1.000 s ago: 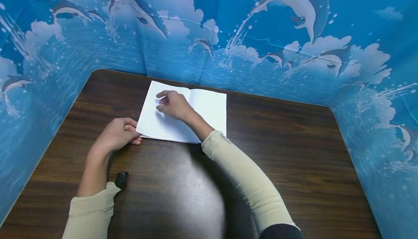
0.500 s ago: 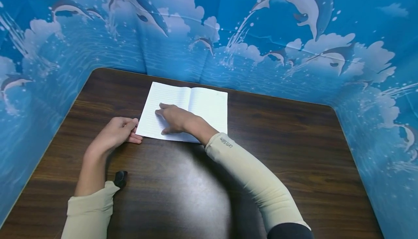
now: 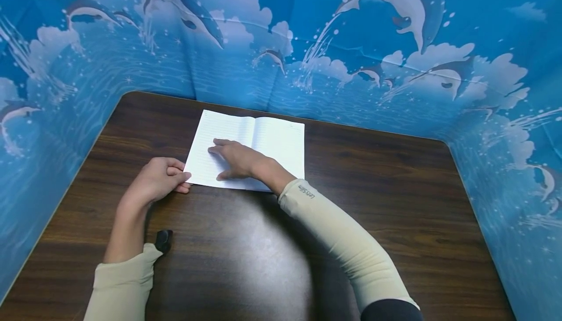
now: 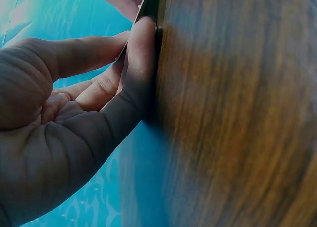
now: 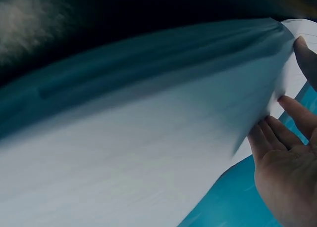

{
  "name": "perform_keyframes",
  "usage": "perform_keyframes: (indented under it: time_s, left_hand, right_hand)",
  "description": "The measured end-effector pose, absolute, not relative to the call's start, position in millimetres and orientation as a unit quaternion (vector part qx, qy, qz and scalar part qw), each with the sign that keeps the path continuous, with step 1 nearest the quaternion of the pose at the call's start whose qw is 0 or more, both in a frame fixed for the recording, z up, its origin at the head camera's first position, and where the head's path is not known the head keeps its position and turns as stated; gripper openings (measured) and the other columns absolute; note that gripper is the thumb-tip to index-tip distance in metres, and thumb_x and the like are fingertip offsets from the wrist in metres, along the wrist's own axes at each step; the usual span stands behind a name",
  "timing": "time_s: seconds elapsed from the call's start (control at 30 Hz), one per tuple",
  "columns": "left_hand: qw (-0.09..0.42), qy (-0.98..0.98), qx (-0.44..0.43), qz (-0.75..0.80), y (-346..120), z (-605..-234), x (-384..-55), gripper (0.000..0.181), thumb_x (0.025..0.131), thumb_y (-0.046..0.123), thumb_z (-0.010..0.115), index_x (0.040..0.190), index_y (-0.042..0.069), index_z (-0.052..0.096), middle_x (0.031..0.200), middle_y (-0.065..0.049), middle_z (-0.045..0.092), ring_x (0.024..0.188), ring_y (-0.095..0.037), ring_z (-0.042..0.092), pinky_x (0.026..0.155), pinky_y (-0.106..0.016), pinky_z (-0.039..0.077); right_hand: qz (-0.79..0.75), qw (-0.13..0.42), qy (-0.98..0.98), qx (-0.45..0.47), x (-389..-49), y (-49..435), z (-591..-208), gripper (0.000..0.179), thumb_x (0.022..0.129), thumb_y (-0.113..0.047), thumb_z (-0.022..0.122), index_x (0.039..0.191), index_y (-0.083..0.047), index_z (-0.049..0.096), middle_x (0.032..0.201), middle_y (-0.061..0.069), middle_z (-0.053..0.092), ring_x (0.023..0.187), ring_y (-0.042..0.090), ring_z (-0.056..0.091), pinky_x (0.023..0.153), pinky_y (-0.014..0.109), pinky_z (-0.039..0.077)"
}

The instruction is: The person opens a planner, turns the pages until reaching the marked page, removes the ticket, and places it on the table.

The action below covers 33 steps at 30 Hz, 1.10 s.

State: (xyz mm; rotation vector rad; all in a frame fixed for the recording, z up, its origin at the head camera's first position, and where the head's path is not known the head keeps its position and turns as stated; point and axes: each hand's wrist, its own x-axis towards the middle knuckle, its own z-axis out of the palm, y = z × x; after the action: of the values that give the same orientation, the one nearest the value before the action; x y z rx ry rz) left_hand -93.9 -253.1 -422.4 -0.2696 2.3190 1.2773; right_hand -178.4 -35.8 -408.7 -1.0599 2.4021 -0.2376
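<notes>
An open notebook (image 3: 282,141) with lined white pages lies near the table's far edge. At its near left corner my left hand (image 3: 157,179) pinches the page edge, thumb above and fingers beneath. In the left wrist view that same hand (image 4: 74,103) has its thumb and fingertips on the thin notebook edge (image 4: 143,10), close over the wood. My right hand (image 3: 242,160) rests on the left page with its fingers spread. From the right wrist, the white page (image 5: 124,158) fills much of the view, and the right hand's fingertips (image 5: 264,124) touch the paper.
The dark wooden table (image 3: 373,189) stretches out to the right and in front of the notebook. A blue curtain (image 3: 246,77) printed with dolphins rises along its back and sides. A black device (image 3: 164,241) sits at the left wrist.
My right hand has come down from bent fingers above the left page to spread fingers on it. My left thumb lifted off the corner, then pressed back onto it.
</notes>
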Motion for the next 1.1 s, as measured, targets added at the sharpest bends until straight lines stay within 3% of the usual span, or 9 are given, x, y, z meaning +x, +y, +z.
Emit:
perform_keyframes:
  time_s: [0.3,0.53,0.77,1.1]
  left_hand:
    - [0.239,0.843,-0.108,0.469,-248.0,-421.2,-94.9,0.048,0.110,0.012,0.061,0.143,-0.020,0.047,0.094,-0.008,0.083,0.075,-0.010,0.079,0.071,-0.021,0.059]
    - [0.246,0.849,-0.113,0.454,-248.9,-419.7,-94.4,0.050,0.110,0.013,0.062,0.143,-0.021,0.045,0.095,-0.010,0.083,0.075,-0.010,0.079,0.070,-0.019,0.055]
    - [0.245,0.855,-0.113,0.442,-248.9,-418.1,-93.9,0.051,0.110,0.014,0.062,0.145,-0.020,0.045,0.092,-0.005,0.083,0.076,-0.010,0.079,0.071,-0.016,0.052]
    - [0.235,0.860,-0.101,0.441,-248.3,-420.3,-93.0,0.049,0.110,0.013,0.061,0.143,-0.021,0.047,0.093,-0.008,0.083,0.077,-0.012,0.080,0.071,-0.017,0.053]
  right_hand:
    - [-0.067,0.237,0.889,-0.385,-174.9,-30.4,-408.2,0.076,0.102,-0.037,0.075,0.166,-0.014,0.040,0.178,0.010,0.029,0.165,0.025,0.031,0.132,0.034,0.027]
    - [-0.070,0.222,0.890,-0.392,-169.3,-24.7,-405.1,0.064,0.104,-0.031,0.073,0.161,-0.014,0.049,0.171,0.010,0.042,0.160,0.025,0.039,0.129,0.035,0.033]
    - [-0.108,0.168,0.899,-0.391,-177.5,-3.8,-399.8,0.058,0.106,-0.028,0.071,0.158,-0.011,0.053,0.160,0.010,0.056,0.153,0.024,0.048,0.126,0.035,0.037]
    - [-0.129,0.119,0.931,-0.319,-185.6,33.0,-403.4,0.057,0.105,-0.029,0.072,0.156,-0.011,0.055,0.159,0.010,0.057,0.152,0.028,0.049,0.123,0.040,0.042]
